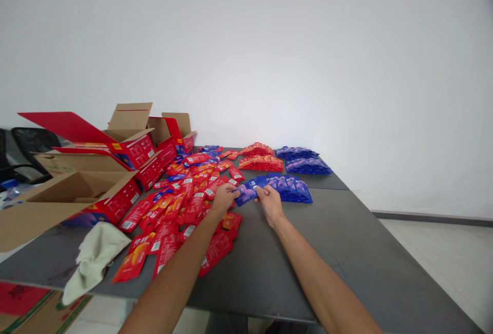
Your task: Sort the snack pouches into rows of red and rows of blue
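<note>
Both my arms reach out over a dark grey table [346, 252]. My left hand [223, 199] is closed in a pinch on a blue sachet [246, 192], held just above the table. My right hand [270, 203] grips the same sachet's right end, next to a fanned row of blue sachets [292, 189]. A loose heap of red sachets [185, 205] with a few blue ones spreads left of and under my left hand.
Open red cardboard boxes [115, 170] stand along the table's left side. A pale cloth [94, 259] hangs over the near left edge. Neat red stacks [260, 162] and blue stacks [304, 162] lie at the far end. A black chair [31, 144] is at far left.
</note>
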Available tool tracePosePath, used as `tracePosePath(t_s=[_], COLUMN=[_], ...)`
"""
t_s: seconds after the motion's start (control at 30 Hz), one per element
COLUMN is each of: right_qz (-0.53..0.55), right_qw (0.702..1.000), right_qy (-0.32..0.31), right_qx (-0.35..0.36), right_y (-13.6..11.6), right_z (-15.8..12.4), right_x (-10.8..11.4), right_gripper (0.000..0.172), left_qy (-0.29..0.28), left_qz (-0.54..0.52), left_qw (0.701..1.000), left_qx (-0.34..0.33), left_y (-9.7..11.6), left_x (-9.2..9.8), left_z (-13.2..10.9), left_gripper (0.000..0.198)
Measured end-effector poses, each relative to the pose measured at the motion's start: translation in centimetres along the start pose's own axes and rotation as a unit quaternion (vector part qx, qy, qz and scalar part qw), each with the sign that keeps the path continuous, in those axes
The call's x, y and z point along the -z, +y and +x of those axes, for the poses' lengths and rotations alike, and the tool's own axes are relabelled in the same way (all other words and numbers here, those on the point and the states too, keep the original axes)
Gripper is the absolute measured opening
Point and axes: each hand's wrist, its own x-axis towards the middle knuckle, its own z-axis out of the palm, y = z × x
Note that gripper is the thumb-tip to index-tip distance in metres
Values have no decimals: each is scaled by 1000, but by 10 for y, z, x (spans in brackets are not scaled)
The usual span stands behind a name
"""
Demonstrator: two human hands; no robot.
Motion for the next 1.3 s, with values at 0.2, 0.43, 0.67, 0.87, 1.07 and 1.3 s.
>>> tracePosePath(t_s=[0.2,0.43,0.67,0.87,1.07,1.3], right_qz=[-26,-19,-147,-357,-557,-642], right_qw=[997,1000,987,924,823,761], right_qy=[68,10,62,110,55,72], right_qx=[27,-13,32,85,95,64], right_y=[-3,-2,1,-25,-31,-25], right_z=[0,-14,1,33,53,41], right_x=[10,12,58,103,114,116], right_gripper=[43,52,53,35,33,39], left_qy=[-158,-51,-60,-50,-18,-44], left_qz=[17,-19,-17,165,285,398], left_qw=[987,998,997,983,954,910], left_qx=[32,37,37,-59,-94,-108], left_y=[11,4,14,20,24,21], left_x=[-7,-37,-98,-145,-179,-191], left_z=[-16,-14,-10,14,25,22], left_gripper=[29,23,12,16,29,31])
